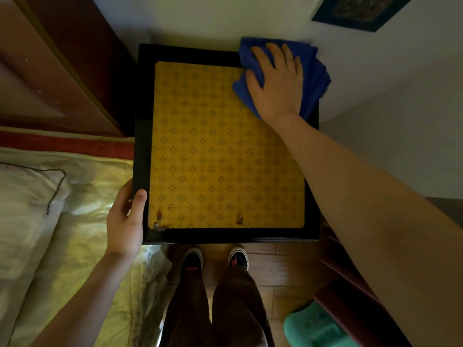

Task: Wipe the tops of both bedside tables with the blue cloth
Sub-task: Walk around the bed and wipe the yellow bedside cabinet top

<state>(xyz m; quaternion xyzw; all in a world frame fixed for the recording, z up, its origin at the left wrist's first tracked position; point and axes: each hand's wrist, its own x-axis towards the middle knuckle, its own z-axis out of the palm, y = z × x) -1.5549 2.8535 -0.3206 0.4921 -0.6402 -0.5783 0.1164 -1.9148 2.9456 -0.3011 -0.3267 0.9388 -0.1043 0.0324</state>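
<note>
A black bedside table stands below me, its top covered by a yellow patterned mat. The blue cloth lies bunched on the table's far right corner, against the wall. My right hand presses flat on the cloth with fingers spread toward the wall. My left hand grips the table's near left edge, thumb on top of the black rim. Brown stains mark the mat's near edge.
A bed with a white pillow and yellowish sheet sits at the left, its wooden headboard beyond. The white wall runs along the right with a dark framed panel. My shoes stand on the tiled floor; a green object lies right.
</note>
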